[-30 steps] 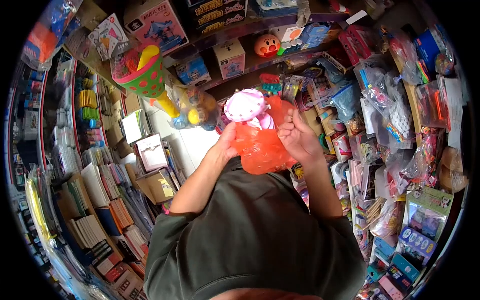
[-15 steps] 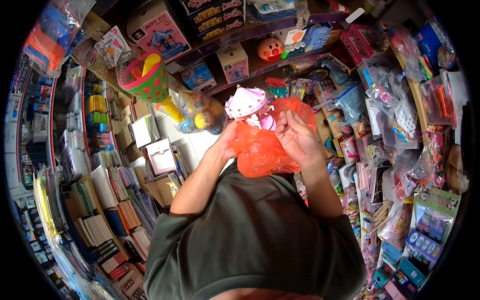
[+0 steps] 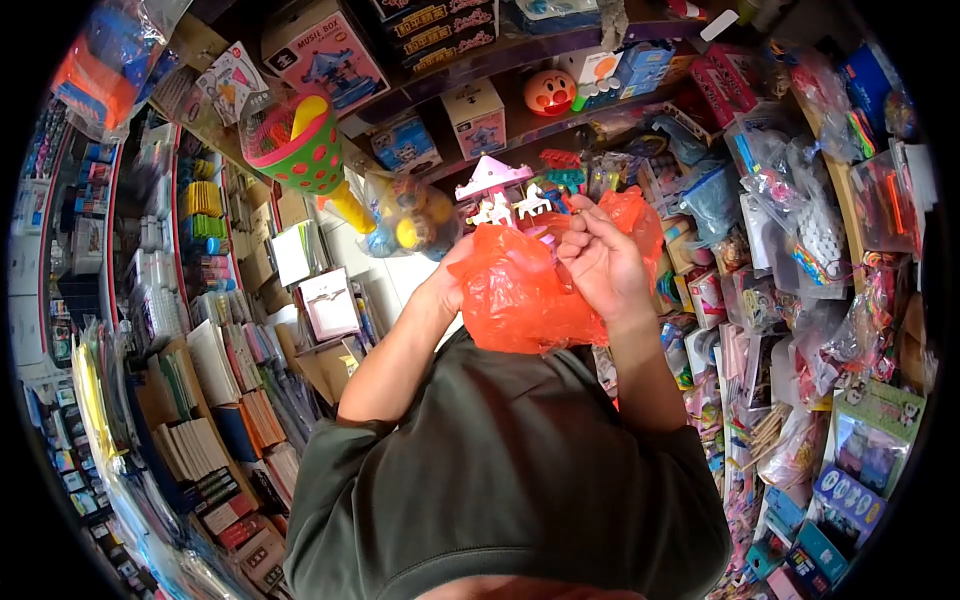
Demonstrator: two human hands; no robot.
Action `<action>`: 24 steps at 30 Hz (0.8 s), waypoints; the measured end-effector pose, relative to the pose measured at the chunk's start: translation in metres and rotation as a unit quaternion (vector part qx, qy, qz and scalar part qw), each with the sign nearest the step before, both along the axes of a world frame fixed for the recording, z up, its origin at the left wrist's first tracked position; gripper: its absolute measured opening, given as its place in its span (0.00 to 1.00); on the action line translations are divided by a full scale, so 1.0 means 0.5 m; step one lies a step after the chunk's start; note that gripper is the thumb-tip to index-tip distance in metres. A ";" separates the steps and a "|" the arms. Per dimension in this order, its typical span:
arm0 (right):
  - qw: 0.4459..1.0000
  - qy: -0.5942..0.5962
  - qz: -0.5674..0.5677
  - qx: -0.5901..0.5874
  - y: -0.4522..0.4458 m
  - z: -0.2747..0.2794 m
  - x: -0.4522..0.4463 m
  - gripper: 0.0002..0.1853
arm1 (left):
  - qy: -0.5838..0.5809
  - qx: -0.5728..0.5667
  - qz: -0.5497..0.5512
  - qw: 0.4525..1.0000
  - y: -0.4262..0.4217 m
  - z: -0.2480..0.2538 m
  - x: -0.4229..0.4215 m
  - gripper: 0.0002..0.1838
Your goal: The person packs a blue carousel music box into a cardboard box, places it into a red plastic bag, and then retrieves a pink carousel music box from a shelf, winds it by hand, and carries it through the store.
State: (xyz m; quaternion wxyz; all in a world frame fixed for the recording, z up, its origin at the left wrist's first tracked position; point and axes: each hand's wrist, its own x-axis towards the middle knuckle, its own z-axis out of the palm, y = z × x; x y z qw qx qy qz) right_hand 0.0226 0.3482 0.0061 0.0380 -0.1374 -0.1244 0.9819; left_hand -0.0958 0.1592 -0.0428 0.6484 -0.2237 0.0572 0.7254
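Observation:
A pink carousel toy (image 3: 495,176) with white horses stands upright, its lower part inside a red plastic bag (image 3: 520,295). My left hand (image 3: 452,275) is closed on the bag's left side, close to the toy's base; the bag covers some of its fingers. At the right, my right hand (image 3: 603,262) has its fingers bent together at the bag's edge, in front of a raised part of the red plastic. What lies between these fingertips is too small to make out.
Shelves with boxes (image 3: 475,118) and a round red-cheeked face toy (image 3: 550,92) run across the front. A green dotted cone toy (image 3: 300,155) hangs at the left, above books (image 3: 190,447). Bagged goods (image 3: 790,220) hang at the right.
The carousel has tipped more upright, so its horses now show below the roof. The bag bulges higher in front of its base, and my right hand has shifted slightly right.

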 end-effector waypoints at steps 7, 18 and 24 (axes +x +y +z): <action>1.000 -0.007 -0.011 -0.001 -0.004 -0.003 0.004 0.15 | -0.033 0.153 0.009 0.988 -0.027 0.003 0.001 0.25; 0.998 0.058 0.023 0.029 -0.008 0.024 -0.015 0.15 | -0.236 0.122 0.089 0.960 -0.052 0.048 0.028 0.26; 0.995 0.053 0.022 0.076 -0.009 0.040 -0.013 0.12 | -0.035 0.159 0.064 0.985 -0.025 0.097 0.022 0.28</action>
